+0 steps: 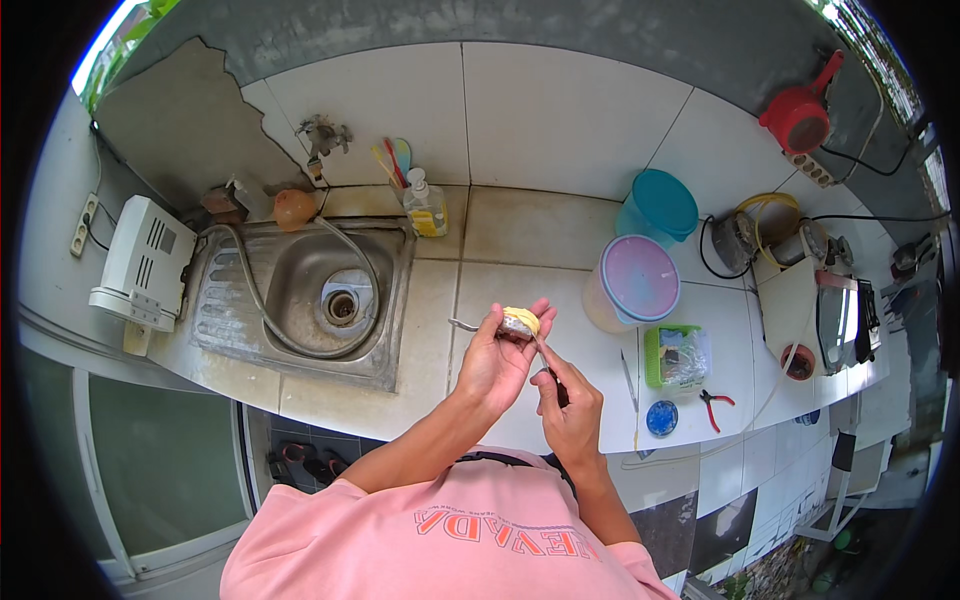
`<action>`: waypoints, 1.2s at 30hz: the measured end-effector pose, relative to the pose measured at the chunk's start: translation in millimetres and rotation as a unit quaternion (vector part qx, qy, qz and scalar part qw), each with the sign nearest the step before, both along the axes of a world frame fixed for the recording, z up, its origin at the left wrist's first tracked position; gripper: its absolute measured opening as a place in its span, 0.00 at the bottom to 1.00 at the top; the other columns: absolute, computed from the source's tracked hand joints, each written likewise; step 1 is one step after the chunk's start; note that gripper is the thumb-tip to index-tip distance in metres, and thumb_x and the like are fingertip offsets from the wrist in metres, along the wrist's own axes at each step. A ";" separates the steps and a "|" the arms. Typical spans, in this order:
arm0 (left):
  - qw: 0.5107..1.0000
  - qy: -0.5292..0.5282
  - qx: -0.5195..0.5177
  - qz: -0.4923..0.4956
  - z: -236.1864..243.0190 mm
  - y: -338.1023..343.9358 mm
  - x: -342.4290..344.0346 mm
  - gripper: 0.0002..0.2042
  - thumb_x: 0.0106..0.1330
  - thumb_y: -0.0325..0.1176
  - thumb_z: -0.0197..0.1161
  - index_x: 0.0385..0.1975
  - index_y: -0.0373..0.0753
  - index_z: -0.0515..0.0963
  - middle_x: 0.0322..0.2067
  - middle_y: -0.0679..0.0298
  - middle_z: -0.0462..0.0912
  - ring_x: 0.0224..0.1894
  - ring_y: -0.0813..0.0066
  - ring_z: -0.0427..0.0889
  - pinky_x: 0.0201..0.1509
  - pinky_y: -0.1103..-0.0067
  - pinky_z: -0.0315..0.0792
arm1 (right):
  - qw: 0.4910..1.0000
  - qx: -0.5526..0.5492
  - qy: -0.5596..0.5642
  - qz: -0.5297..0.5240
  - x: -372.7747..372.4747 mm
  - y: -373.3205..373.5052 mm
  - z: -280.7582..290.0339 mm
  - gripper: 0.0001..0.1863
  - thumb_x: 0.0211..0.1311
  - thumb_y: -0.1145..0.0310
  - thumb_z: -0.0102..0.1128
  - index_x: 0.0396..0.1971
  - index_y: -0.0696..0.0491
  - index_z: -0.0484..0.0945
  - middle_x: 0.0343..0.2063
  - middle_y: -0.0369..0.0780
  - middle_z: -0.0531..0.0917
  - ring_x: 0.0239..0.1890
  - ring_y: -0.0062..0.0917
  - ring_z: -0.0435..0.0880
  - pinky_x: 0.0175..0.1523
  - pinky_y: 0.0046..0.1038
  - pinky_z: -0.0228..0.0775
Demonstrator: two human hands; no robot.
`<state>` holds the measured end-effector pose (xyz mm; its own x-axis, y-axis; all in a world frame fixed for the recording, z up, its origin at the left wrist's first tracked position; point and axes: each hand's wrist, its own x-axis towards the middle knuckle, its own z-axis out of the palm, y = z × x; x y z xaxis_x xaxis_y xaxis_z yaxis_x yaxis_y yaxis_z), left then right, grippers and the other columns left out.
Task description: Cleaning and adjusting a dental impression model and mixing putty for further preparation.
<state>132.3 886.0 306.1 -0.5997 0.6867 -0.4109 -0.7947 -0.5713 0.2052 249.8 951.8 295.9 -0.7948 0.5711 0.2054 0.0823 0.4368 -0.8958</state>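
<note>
You hold one small part [520,322] up over the worktop [530,265] – it sits in the fingers of your left hand [490,368], yellow on top and grey below. One thin metal rod [464,324] sticks out on its left. Your right hand [573,410] has its fingers wrapped round one tool [561,394] with a dark handle. To the right stand two tubs – one teal tub [662,205], one pink-lidded tub [640,280] – near one green box [653,358], one blue disc [662,418] and one pair of red pliers [714,408].
</note>
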 end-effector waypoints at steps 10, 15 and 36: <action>0.995 0.087 -0.040 0.027 -15.5 5.1 7.3 0.12 0.74 0.40 0.50 0.44 0.37 0.65 0.56 0.45 0.69 0.60 0.57 0.70 0.66 0.69 0.68 | 0.979 0.192 -0.058 -0.024 -1.6 5.1 10.1 0.22 0.63 0.78 0.57 0.57 0.53 0.76 0.25 0.42 0.81 0.23 0.26 0.79 0.30 0.27 0.71; 0.992 0.099 -0.068 0.042 -12.3 3.4 6.8 0.10 0.74 0.40 0.50 0.44 0.40 0.65 0.55 0.46 0.71 0.59 0.58 0.72 0.66 0.67 0.67 | 0.998 -0.056 0.000 0.013 -6.0 4.9 -0.6 0.22 0.65 0.76 0.56 0.59 0.51 0.75 0.24 0.40 0.81 0.22 0.20 0.75 0.27 0.24 0.67; 0.988 0.125 -0.093 -0.021 -5.7 -3.9 6.6 0.11 0.71 0.40 0.54 0.47 0.47 0.62 0.57 0.47 0.72 0.59 0.58 0.72 0.65 0.62 0.65 | 0.886 0.419 -0.125 0.154 6.2 59.3 37.2 0.26 0.60 0.77 0.57 0.60 0.43 0.74 0.26 0.37 0.78 0.24 0.30 0.81 0.27 0.33 0.74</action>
